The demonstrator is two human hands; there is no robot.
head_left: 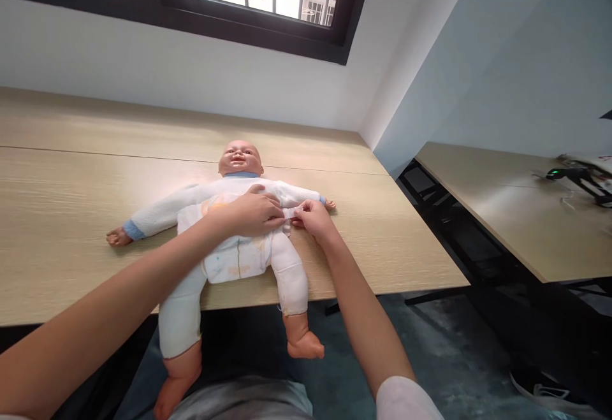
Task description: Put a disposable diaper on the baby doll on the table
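Observation:
A baby doll (239, 157) in a white suit with blue cuffs lies on its back on the table. Around its hips is a white diaper (236, 260), its front panel facing up. My left hand (255, 213) rests over the diaper's upper front at the doll's belly, thumb apart from the other fingers and fingertips toward the right side. Between the thumb and fingers of my right hand (313, 217) is a white diaper tab (291, 213), stretched out sideways from the waist. Part of the diaper's waistband is hidden under my left hand.
The doll's legs hang over the near edge of the wooden table (382, 241). A wall and a dark-framed window (258, 18) stand behind it. To the right, beyond a gap, a second table (502, 216) carries a black device (578, 178) with a green light.

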